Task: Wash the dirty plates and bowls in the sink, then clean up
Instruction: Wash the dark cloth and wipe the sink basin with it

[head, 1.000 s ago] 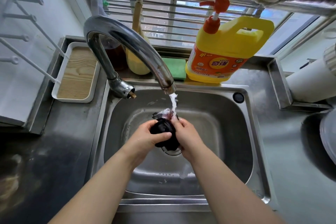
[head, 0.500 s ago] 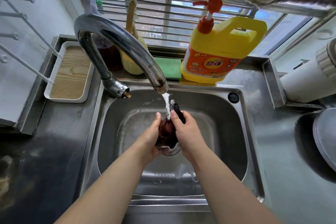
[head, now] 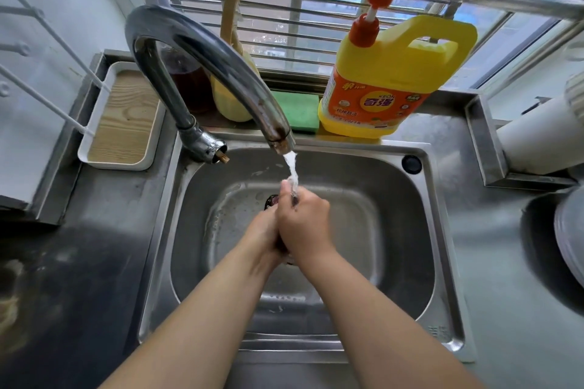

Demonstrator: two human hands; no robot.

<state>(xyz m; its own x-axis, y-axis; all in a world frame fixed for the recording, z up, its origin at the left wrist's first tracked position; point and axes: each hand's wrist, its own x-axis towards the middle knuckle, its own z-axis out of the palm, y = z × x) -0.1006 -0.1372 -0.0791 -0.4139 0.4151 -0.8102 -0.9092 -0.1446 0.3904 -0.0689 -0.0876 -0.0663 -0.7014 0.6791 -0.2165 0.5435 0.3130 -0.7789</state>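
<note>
The sink (head: pixel 410 230) is brushed steel, wet and dully shining; the tap (head: pixel 202 54) at 11 o'clock is glossy, tarnished metal. At 1 o'clock the detergent jug (head: pixel 395 79) is smooth, glossy yellow plastic. At 9 o'clock the tray (head: pixel 126 117) shows matt wood grain inside a white rim.

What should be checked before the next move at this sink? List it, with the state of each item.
1. Water running from the curved metal faucet: ok, the stream lands on the hands.
2. Left hand and right hand pressed together round a small dark object: ok.
3. What that object is: cannot tell, mostly hidden.
4. Stainless steel sink free of plates and bowls: ok, none show.
5. Yellow detergent jug with red pump upright behind the sink: ok.
6. Drain clear: cannot tell, the hands cover it.
</note>
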